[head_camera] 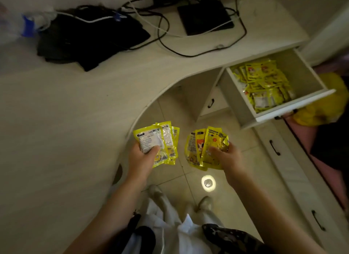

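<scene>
My left hand (141, 157) grips a fanned stack of yellow warmer packets (166, 140), backs facing up, thumb pressed on the top one. My right hand (226, 155) holds a second fan of yellow packets (204, 148) with a cartoon print showing. Both hands hover over the tiled floor beside the desk's curved edge. Up at the right, an open white drawer (294, 108) holds several more of the same yellow packets (264, 83).
A white curved desk (66, 112) carries a black cloth bundle (90, 38), cables (166, 36), a black monitor base (204, 17) and a plastic bottle (24, 23). Closed drawers (283, 149) with dark handles run down the right. A yellow item (324, 110) lies beyond the drawer.
</scene>
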Tool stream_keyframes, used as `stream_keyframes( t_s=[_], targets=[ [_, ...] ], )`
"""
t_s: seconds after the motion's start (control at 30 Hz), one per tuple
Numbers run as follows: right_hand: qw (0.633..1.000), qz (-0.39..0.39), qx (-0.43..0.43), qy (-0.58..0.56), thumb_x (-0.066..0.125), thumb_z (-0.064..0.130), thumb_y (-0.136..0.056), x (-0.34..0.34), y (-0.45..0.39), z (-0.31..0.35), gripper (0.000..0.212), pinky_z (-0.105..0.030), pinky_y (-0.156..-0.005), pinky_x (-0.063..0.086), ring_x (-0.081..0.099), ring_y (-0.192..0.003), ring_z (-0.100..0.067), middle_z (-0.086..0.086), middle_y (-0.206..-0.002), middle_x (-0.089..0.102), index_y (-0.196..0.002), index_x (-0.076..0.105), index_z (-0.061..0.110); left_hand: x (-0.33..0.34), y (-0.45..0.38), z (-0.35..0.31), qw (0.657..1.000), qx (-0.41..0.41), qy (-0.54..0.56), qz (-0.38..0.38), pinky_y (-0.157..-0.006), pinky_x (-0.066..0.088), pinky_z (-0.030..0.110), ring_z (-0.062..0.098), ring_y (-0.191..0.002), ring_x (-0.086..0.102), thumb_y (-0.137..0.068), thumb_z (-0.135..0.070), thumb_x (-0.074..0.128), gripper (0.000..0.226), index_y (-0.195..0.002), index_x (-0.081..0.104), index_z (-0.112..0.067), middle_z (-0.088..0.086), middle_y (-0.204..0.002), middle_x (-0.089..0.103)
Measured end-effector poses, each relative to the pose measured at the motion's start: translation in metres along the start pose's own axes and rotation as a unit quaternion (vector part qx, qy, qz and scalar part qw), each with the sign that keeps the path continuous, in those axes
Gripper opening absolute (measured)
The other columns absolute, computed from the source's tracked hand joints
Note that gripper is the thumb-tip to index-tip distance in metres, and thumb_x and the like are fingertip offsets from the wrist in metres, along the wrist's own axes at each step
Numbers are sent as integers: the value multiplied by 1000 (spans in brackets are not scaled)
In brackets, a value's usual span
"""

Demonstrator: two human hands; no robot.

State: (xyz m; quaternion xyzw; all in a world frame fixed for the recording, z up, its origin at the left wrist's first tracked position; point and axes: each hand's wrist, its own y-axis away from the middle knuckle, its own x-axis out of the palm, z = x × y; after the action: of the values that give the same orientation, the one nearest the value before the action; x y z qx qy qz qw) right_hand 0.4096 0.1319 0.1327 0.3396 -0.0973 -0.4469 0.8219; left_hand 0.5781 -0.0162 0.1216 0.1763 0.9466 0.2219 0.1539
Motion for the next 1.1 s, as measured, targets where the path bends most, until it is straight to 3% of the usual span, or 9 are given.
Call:
stream_keyframes(
  t_s=[0.23,0.47,0.67,0.93,1.1],
  targets=[
    [996,-51,47,-51,63,-3,-84,-132,-7,-23,32,-32,-66,55,65,-84,-28,-14,-102,68,-114,59,6,125,56,10,998,-20,-40,49,-65,51,24,8,-80,67,-80,-11,72,24,-101,63,-17,-7,-89,69],
    [992,-87,72,-53,67,4,-83,-228,-30,-35,35,-38,-79,55,67,-93,-31,-14,-108,69,-118,59,7,230,86,9,994,-30,-51,90,-60,47,19,5,-78,65,-80,-10,73,24,-100,62,-18,-7,-89,68],
    [988,-109,87,-71,67,5,-85,-270,-63,-18,34,-47,-86,55,68,-93,-32,-12,-105,69,-117,58,9,289,68,-11,993,-30,-55,105,-65,51,23,9,-82,67,-80,-9,72,26,-102,62,-18,-5,-92,69],
    [985,-132,81,-72,67,5,-84,-304,-143,40,33,-42,-84,55,67,-89,-28,-13,-105,69,-116,60,6,363,5,-56,991,-47,-77,102,-65,50,26,13,-83,67,-80,-13,73,24,-100,61,-16,1,-95,69],
    [984,-139,70,-85,68,6,-84,-320,-196,85,31,-40,-83,54,66,-90,-27,-9,-102,67,-114,58,9,407,-37,-93,986,-51,-97,122,-74,50,30,14,-85,66,-79,-14,74,22,-94,59,-20,-1,-94,69]
  ],
)
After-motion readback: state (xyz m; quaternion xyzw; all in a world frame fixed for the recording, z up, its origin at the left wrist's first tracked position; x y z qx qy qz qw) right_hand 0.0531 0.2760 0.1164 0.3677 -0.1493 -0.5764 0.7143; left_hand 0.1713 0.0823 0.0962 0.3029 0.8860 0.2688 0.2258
